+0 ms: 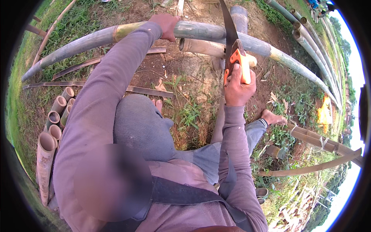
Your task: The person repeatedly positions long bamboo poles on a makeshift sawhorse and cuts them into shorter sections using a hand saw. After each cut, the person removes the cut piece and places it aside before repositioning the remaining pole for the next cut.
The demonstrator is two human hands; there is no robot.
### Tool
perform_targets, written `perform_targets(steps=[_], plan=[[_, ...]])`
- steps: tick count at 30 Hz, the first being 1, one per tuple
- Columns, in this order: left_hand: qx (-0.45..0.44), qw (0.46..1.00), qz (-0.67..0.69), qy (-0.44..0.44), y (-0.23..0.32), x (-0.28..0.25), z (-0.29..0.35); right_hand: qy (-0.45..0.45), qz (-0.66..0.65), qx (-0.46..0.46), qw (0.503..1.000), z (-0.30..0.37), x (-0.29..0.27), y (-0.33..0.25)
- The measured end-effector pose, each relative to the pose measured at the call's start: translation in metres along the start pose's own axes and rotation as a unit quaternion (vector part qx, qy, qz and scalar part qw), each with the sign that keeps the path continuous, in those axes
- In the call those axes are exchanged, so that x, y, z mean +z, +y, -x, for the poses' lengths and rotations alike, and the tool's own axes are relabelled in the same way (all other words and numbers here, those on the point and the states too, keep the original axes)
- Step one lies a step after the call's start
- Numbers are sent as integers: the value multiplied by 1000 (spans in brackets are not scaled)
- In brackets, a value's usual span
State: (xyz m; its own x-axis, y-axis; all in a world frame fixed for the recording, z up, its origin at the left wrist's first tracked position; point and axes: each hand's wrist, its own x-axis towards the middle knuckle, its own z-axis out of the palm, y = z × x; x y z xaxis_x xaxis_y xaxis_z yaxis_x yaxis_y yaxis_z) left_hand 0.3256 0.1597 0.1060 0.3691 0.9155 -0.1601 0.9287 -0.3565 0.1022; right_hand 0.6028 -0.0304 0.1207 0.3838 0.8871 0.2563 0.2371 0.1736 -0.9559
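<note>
The left hand (pixel 167 26) is gripping the long bamboo pole (pixel 199 31) from above. The right hand (pixel 240 88) is holding the hand saw (pixel 232 40) by its orange handle (pixel 245 63). The blade (pixel 229 19) is pointing toward the far side and crossing the pole right of the left hand; tooth contact is not showing clearly. The pole is spanning the far side, left to right. Cut bamboo tubes (pixel 47 142) are sitting grouped at left.

bright daylight bleaches the sky (pixel 356 62) at right.
</note>
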Motion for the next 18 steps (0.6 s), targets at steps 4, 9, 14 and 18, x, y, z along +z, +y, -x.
perform_targets(steps=[4, 9, 14, 18], plan=[[-10, 996, -15, 85, -14, 30, 9, -25, -30, 11, 999, -6, 8, 0], [-26, 999, -20, 16, 2, 16, 5, -46, -38, -11, 998, 3, -3, -1], [-32, 999, -24, -14, 4, 10, 7, -36, 30, 18, 999, -23, -4, -44], [-29, 999, -17, -14, -6, -1, 12, -9, 73, 18, 997, 101, -73, -53]])
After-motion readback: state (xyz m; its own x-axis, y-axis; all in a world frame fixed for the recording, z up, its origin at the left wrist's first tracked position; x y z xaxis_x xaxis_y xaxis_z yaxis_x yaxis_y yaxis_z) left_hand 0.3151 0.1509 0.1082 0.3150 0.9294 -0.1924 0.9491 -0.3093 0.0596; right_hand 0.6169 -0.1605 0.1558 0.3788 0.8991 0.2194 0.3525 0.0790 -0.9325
